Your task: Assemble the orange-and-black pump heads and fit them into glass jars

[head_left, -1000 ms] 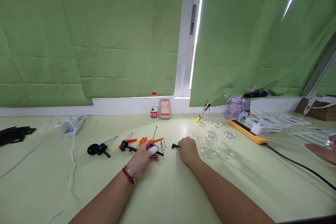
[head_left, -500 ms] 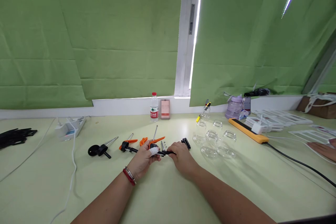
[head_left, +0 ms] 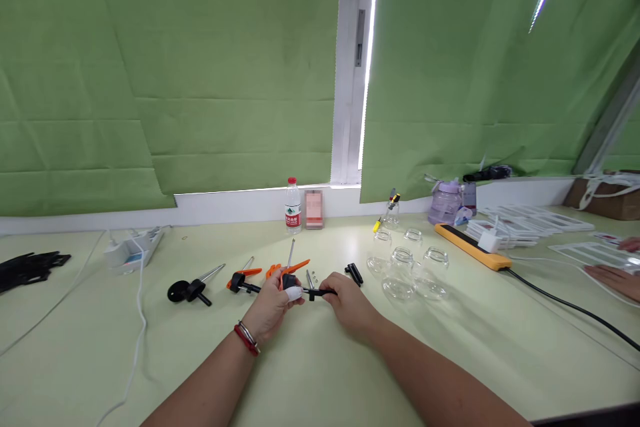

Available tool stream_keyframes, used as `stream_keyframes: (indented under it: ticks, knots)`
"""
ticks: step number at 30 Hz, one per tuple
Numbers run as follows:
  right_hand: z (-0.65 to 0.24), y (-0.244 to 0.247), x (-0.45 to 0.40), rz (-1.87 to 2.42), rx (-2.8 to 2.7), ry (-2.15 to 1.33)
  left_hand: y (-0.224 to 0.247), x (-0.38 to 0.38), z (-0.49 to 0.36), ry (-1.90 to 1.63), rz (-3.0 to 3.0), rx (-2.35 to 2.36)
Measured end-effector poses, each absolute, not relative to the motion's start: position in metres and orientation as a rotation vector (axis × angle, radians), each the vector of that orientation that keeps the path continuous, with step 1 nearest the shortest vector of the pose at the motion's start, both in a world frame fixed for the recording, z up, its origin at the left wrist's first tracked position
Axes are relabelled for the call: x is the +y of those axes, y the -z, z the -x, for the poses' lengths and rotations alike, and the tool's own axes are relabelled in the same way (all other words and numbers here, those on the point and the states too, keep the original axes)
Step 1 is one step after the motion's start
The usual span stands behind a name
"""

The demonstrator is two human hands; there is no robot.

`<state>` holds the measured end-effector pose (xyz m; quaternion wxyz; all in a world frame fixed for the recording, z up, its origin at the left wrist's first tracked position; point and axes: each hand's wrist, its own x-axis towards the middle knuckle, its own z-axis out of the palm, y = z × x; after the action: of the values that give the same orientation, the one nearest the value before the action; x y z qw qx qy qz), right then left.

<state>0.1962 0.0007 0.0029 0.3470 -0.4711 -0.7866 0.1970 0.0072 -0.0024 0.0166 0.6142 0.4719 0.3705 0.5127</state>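
My left hand (head_left: 277, 298), one finger wrapped in white, is closed around a black knob-like part (head_left: 289, 281) with a thin metal rod projecting to the right. Opposite it, my right hand (head_left: 344, 297) pinches the end of a slim black crank-like bar (head_left: 320, 292), whose other end meets the rod. Whether the two are joined I cannot tell. Just behind my left hand are orange plastic pieces (head_left: 298, 266) and an upright-pointing metal rod (head_left: 291, 251). Small metal parts (head_left: 313, 277) lie between my hands, and black plastic pieces (head_left: 354, 274) rest beyond my right hand.
Left are black parts with metal rods (head_left: 195, 289), a power strip (head_left: 145, 247) and black strips (head_left: 35, 265). Several glass jars (head_left: 400, 277) stand right, beside an orange-and-black power strip (head_left: 470, 247). A bottle (head_left: 293, 207) stands behind. Another person's hand (head_left: 613, 280) is far right.
The black bar in my right hand has shifted slightly, and more metal rod shows between my hands. The view has turned a little. At far right, more of the other person's hands shows.
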Motion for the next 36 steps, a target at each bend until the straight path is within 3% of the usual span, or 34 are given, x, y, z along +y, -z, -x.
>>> stream_keyframes:
  ticks: [12,24,36]
  knots:
    - [-0.193,0.003,-0.004,1.187,-2.013,-0.565,-0.019,-0.004,-0.011,-1.183,-1.061,1.0]
    - [-0.187,0.021,0.0,1.2,-1.9,-0.839,-0.017,-0.006,-0.01,-1.116,-1.085,0.986]
    - [-0.185,0.006,-0.012,1.146,-2.083,-0.604,-0.013,-0.006,-0.013,-1.093,-1.067,0.966]
